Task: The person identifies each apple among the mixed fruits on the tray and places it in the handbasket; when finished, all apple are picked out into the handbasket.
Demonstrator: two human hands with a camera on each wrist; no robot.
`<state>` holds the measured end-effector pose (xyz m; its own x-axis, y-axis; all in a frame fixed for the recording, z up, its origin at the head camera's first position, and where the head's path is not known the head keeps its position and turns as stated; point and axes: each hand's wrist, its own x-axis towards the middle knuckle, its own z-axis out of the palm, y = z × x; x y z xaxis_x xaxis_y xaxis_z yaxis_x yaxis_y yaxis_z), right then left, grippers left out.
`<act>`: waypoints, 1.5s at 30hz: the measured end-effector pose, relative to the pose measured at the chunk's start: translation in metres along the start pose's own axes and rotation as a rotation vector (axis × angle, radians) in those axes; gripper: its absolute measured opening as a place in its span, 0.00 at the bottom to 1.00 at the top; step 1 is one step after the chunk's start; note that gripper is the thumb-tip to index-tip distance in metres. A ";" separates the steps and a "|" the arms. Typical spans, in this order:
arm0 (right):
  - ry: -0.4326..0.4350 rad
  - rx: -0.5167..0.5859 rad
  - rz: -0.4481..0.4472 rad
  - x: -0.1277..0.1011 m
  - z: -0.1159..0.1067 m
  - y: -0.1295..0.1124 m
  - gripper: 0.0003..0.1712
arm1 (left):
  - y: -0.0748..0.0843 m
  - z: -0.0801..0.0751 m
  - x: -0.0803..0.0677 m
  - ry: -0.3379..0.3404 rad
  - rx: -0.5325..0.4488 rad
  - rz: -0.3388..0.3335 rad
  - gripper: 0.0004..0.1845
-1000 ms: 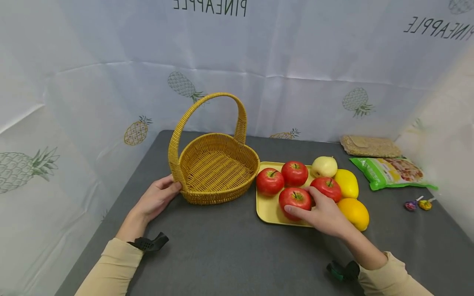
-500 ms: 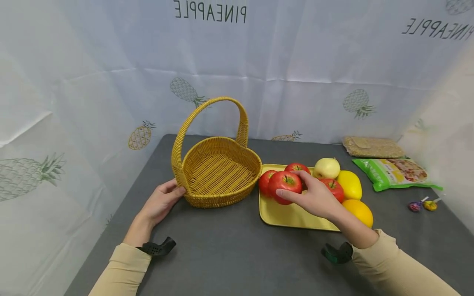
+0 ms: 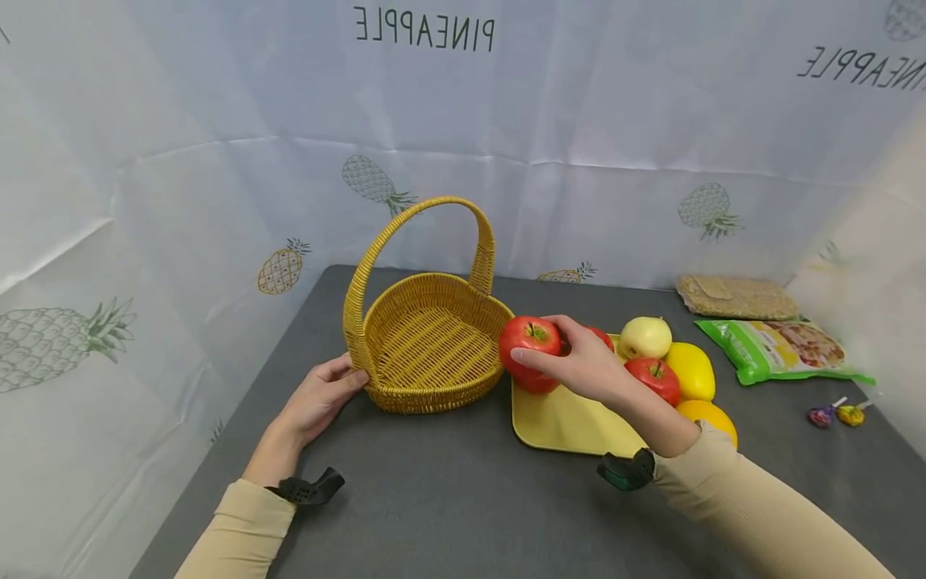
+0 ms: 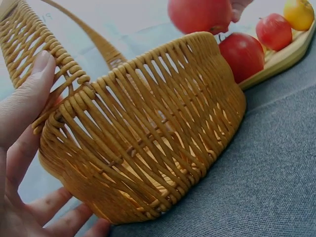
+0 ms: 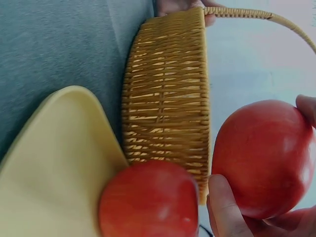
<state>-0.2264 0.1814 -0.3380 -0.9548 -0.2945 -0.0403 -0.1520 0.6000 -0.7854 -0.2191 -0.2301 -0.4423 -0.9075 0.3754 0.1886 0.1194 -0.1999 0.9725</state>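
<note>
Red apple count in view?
4: one apple in the right hand; on the tray, one below it, one mostly behind the hand, one beside the yellow fruit. More may be hidden.

right grip point(image 3: 587, 362) with apple point(image 3: 519, 338) | raised from yellow tray point(image 3: 579, 425) | shifted left, now near basket point(image 3: 427, 400) rim

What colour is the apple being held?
The apple is red, yellowish-green around its stem, clearest in the head view.
</note>
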 end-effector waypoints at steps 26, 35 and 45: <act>-0.118 0.063 0.028 0.051 0.025 -0.042 0.41 | 0.003 -0.002 -0.005 0.047 0.043 -0.038 0.16; -0.167 0.141 0.081 0.072 0.031 -0.051 0.38 | 0.005 -0.002 -0.006 0.060 0.052 -0.050 0.18; -0.207 0.158 0.133 0.091 0.029 -0.047 0.41 | 0.003 0.004 -0.004 0.077 0.054 -0.068 0.17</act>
<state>-0.2990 0.1052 -0.3225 -0.8887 -0.3766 -0.2614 0.0278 0.5249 -0.8507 -0.2139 -0.2289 -0.4399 -0.9423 0.3152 0.1126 0.0761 -0.1260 0.9891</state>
